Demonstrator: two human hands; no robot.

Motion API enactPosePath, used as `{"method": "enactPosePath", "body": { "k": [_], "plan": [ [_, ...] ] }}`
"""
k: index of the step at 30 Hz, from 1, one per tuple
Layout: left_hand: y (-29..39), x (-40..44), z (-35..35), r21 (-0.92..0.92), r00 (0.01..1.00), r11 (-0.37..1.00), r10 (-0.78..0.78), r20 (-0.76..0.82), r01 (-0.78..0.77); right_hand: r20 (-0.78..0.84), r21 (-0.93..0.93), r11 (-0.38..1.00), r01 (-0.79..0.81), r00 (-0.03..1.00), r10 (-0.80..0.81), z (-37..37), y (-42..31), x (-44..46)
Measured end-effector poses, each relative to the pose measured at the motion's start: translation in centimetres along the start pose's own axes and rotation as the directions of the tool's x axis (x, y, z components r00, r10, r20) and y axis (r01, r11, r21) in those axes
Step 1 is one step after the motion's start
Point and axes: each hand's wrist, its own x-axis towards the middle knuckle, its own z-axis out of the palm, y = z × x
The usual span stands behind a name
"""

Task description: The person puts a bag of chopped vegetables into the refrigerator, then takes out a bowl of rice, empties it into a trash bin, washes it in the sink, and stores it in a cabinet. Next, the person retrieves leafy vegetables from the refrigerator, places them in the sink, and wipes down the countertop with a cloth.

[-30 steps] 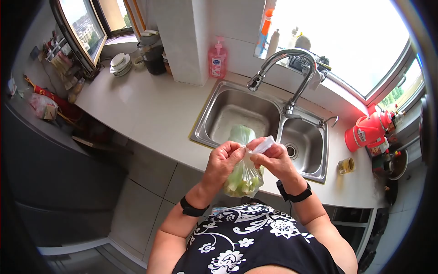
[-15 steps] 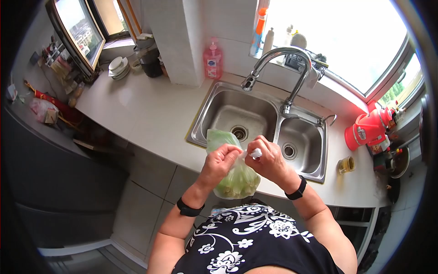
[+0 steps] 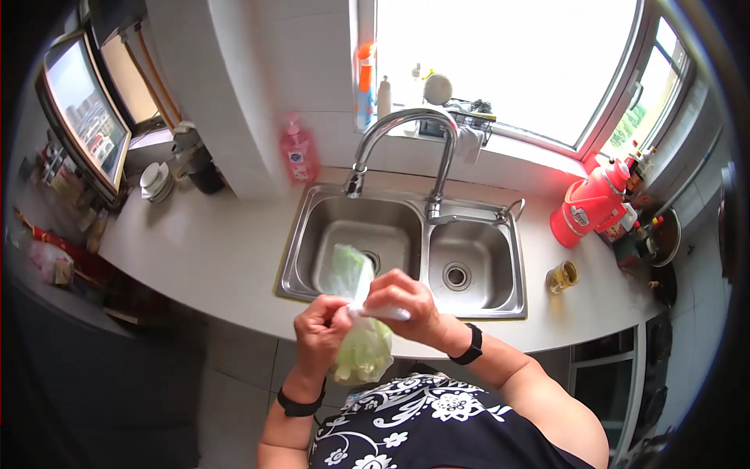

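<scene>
A thin see-through plastic bag (image 3: 364,352) with pale green vegetables inside hangs in front of the counter edge. My left hand (image 3: 319,332) is closed on the gathered neck of the bag, on its left side. On the other side my right hand (image 3: 410,306) pinches the twisted plastic, and a white end sticks out below its fingers. Above the hands, more of the bag with something green in it stands up over the double steel sink (image 3: 367,211). The exact kind of vegetable cannot be made out.
A chrome faucet (image 3: 445,168) arches over the sink. Pink soap bottle (image 3: 299,150) stands behind it on the left. On the right are a red thermos (image 3: 587,205) and a glass of amber liquid (image 3: 561,277). Stacked white dishes (image 3: 156,182) sit far left.
The view has shifted, so the sink sits further left. My hands have come closer together at the bag's neck, and the bag has turned, its top now upright between them.
</scene>
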Motion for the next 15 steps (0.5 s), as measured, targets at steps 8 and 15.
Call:
{"method": "enactPosePath", "body": {
  "k": [8,15],
  "plan": [
    [1.2,-0.5,-1.0,-0.222,0.955,0.971,-0.143,-0.259,0.086,0.185,-0.032,0.993,-0.114,0.976,0.118,-6.0,7.0,0.3],
    [5.7,-7.0,-6.0,-0.099,0.945,0.986,-0.156,-0.288,0.132,-0.597,-0.188,0.645,-0.741,0.608,0.523,-22.4,36.4,4.4]
  ]
}}
